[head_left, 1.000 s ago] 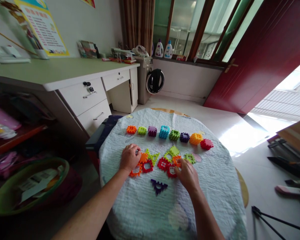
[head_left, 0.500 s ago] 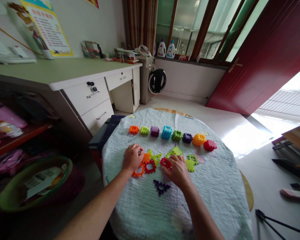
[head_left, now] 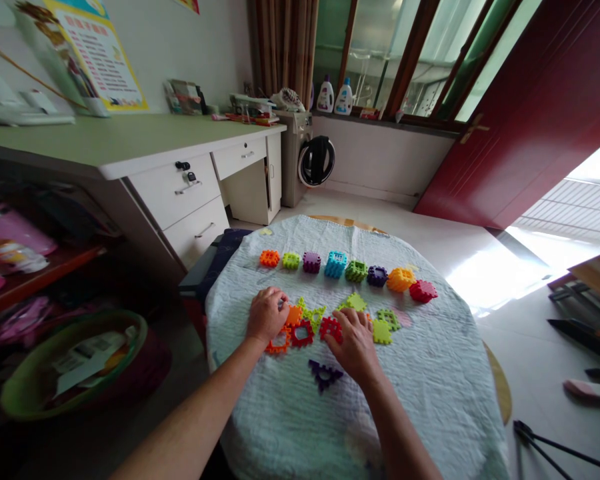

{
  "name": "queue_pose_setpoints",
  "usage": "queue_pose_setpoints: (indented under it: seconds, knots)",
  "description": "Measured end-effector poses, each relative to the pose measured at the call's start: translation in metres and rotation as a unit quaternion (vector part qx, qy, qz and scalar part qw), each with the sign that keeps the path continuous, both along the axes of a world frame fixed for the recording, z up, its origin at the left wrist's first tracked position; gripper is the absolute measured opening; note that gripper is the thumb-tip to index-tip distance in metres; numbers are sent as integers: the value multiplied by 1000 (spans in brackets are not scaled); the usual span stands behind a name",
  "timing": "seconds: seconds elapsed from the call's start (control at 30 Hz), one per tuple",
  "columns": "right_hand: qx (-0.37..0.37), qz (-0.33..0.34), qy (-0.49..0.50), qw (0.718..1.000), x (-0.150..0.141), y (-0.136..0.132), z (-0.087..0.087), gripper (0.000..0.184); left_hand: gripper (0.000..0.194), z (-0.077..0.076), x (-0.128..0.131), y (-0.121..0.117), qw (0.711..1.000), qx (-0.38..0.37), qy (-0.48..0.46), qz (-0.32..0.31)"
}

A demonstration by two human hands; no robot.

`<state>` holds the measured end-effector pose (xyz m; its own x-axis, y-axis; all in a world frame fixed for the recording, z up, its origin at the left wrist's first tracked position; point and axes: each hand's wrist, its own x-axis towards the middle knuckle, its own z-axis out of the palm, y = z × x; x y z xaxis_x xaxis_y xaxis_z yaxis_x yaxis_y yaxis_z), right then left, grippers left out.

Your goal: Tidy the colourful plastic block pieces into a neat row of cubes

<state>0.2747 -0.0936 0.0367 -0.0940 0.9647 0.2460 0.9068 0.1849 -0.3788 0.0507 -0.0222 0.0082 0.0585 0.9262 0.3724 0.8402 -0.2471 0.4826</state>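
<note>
A round table under a pale quilted cloth (head_left: 420,373) carries a far row of assembled plastic cubes, from an orange one (head_left: 269,258) at the left to a red one (head_left: 422,291) at the right. Nearer me lie flat interlocking tiles. My left hand (head_left: 267,315) is curled over an orange tile (head_left: 294,314) and an orange ring tile (head_left: 279,345). My right hand (head_left: 353,341) lies palm down, fingers bent onto a red tile (head_left: 331,327). A red square tile (head_left: 303,331) sits between the hands. A purple triangle tile (head_left: 324,374) lies just below them.
A desk with drawers (head_left: 180,193) stands to the left, with a green basin (head_left: 70,373) on the floor near it. A small washing machine (head_left: 307,157) is at the back. Dark rods (head_left: 560,447) lie on the floor at right.
My right hand slid left from the orange and red tiles at centre-right onto the red tile near the middle. The left hand stayed on its orange tiles.
</note>
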Motion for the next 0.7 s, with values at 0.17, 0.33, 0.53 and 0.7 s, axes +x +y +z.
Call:
queue_pose_setpoints:
  seconds: [0.17, 0.33, 0.53, 0.7]
  knots:
    - [-57, 23, -17, 998, -6, 0, 0, 36, 9, -1, 0, 0, 1000, 5, 1, -1]
    - [-47, 17, 39, 998, 7, 7, -1, 46, 9, -2, -1, 1, 1000, 3, 1, 0]
    - [-13, -26, 86, 996, 59, 7, 7, 42, 9, -3, -1, 2, 1000, 7, -1, -3]
    - [-48, 10, 60, 997, 62, -8, 3, 42, 9, -4, -1, 2, 1000, 4, 1, -3]
